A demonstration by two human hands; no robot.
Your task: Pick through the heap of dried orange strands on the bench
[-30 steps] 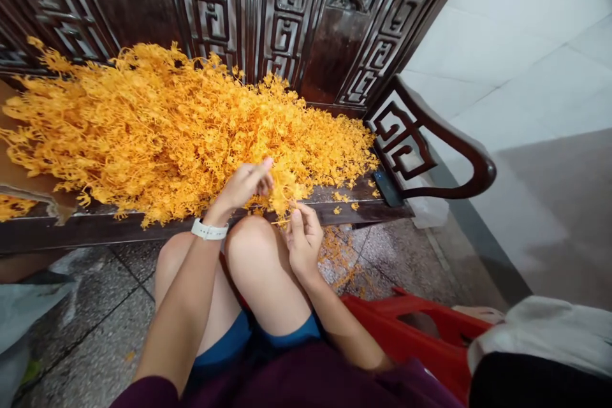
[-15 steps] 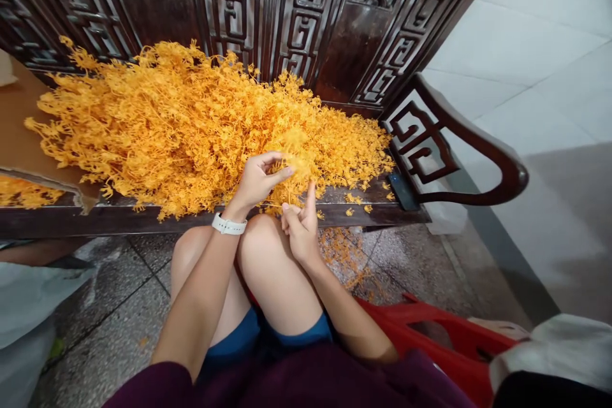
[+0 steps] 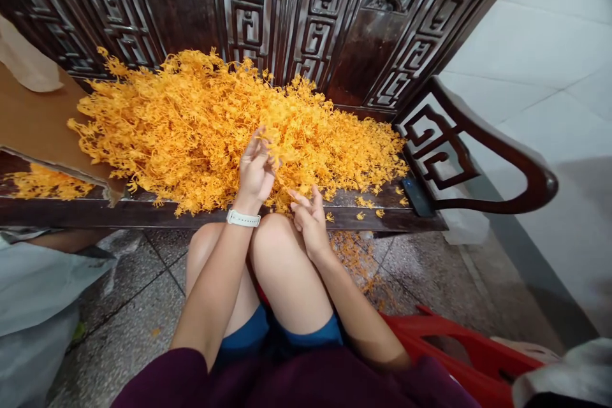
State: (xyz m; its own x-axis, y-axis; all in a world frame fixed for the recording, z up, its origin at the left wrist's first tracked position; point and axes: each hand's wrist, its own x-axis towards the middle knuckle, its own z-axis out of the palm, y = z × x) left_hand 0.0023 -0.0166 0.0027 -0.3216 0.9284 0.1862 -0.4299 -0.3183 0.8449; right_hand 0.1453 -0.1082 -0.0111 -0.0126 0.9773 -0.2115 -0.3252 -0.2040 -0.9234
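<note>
A large heap of orange-yellow artificial sprigs (image 3: 191,134) with small spidery blossoms lies along a dark wooden bench (image 3: 157,210). My left hand (image 3: 257,172), wearing a white wristband (image 3: 243,218), is raised in front of the heap with its fingers bent around a blurred yellow sprig (image 3: 278,152). Against the same-coloured heap, the sprig's outline is hard to separate. Lower and to the right, my right hand (image 3: 312,223) is just above the bench's front edge beside my knee. Its thumb and fingers are apart, and I see nothing held in them.
Cardboard (image 3: 52,121) covers the bench's left end, with more yellow pieces below it. A phone (image 3: 417,196) lies by the carved armrest (image 3: 507,182). Loose bits lie on the bench and floor (image 3: 356,255). A red plastic stool (image 3: 444,338) stands at right; another person's clothing (image 3: 43,280) shows at left.
My left hand has drawn back from the right hand and turned its fingers upward. My right hand's fingers have spread from a pinch. The whole view has shifted slightly.
</note>
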